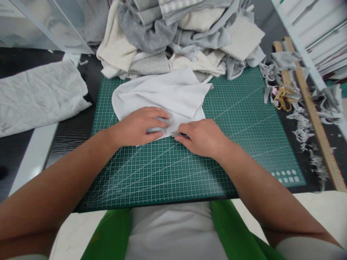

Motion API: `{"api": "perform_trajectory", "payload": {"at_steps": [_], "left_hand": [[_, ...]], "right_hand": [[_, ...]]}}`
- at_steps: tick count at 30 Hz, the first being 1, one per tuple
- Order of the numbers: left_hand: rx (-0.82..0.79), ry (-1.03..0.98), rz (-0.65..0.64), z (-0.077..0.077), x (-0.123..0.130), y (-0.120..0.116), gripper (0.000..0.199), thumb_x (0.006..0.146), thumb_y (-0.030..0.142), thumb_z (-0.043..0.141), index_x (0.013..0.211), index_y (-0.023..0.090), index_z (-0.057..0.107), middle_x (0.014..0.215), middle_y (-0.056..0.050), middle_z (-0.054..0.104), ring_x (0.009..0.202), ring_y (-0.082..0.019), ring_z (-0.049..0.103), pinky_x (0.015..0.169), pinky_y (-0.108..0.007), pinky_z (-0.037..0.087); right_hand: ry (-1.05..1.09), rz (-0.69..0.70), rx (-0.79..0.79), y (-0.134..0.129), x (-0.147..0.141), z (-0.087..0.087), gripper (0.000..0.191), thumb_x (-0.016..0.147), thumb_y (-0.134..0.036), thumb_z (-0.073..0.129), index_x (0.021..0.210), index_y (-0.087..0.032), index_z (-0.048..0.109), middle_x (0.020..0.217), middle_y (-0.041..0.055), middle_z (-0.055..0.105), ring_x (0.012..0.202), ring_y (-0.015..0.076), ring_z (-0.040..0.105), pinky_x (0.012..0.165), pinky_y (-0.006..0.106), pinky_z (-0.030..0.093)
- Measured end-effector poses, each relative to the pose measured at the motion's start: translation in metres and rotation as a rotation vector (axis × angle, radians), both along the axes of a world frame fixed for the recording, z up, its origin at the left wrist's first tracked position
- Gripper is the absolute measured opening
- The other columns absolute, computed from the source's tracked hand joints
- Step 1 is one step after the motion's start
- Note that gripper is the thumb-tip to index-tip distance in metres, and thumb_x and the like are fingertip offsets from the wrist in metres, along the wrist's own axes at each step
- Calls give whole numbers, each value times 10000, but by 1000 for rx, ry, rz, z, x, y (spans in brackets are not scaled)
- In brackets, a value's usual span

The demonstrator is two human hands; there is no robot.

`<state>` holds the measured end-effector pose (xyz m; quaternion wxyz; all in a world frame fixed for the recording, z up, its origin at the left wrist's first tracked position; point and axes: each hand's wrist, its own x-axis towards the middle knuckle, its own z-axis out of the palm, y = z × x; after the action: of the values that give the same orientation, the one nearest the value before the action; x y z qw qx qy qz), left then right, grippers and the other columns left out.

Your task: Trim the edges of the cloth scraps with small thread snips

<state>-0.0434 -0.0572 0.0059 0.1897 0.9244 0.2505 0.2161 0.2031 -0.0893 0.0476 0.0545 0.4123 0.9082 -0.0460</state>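
A piece of white fabric (159, 90) lies loosely folded on the green cutting mat (168, 173). My left hand (138, 126) rests flat on its near left part, fingers stretched out and slightly apart, pressing the cloth near its lower edge. Just to the right, my right hand (203, 137) is closed around thread snips (177, 134). Only their thin metal tip and a dark bit show between thumb and forefinger, so most of the tool is hidden. The tip touches or lies very near the fabric's lower edge, close to my left fingertips.
A heap of grey and cream fabric (200, 39) stands along the mat's far edge. Another pale cloth (40, 94) lies at left, below a clear plastic bin (51, 25). Wooden rulers (311, 104), gold-handled scissors (282, 99) and fabric scraps (300, 124) sit at right.
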Motion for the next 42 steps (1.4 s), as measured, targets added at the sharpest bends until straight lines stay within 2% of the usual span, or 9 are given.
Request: {"api": "perform_trajectory", "payload": {"at_steps": [12, 20, 26, 35, 42], "left_hand": [[-12, 17, 7, 1, 0, 0, 200, 909, 271, 620, 1093, 224, 680, 1292, -67, 637, 1244, -215, 576, 1094, -384, 450], [19, -25, -15, -2, 0, 1, 216, 900, 279, 631, 1098, 207, 677, 1275, -91, 646, 1217, -236, 592, 1064, -431, 485], [16, -11, -5, 0, 1, 0, 207, 905, 272, 626, 1094, 207, 680, 1278, -84, 646, 1230, -232, 587, 1082, -419, 472], [28, -35, -10, -1, 1, 1, 211, 902, 281, 621, 1093, 218, 685, 1268, -83, 653, 1215, -240, 600, 1055, -430, 493], [24, -27, -12, 0, 1, 1, 216, 896, 274, 632, 1089, 197, 689, 1263, -93, 653, 1210, -245, 599, 1055, -434, 492]], "right_hand": [[-58, 11, 20, -3, -5, 3, 323, 1003, -423, 401, 1020, -229, 659, 823, 33, 742, 701, 228, 666, 550, 312, 228], [-58, 17, 7, -2, -4, 3, 318, 1007, -409, 400, 1023, -230, 662, 816, 28, 742, 709, 217, 669, 554, 308, 215], [18, 23, -22, 0, 2, 1, 293, 972, -442, 461, 974, -222, 655, 844, 31, 748, 767, 222, 683, 573, 302, 252], [40, -14, -61, 1, 3, 2, 321, 972, -456, 462, 1002, -220, 677, 848, 47, 752, 783, 221, 679, 594, 296, 282], [-9, 7, 22, -3, 0, 1, 357, 1000, -439, 399, 953, -214, 672, 809, 32, 743, 702, 216, 667, 560, 310, 231]]}}
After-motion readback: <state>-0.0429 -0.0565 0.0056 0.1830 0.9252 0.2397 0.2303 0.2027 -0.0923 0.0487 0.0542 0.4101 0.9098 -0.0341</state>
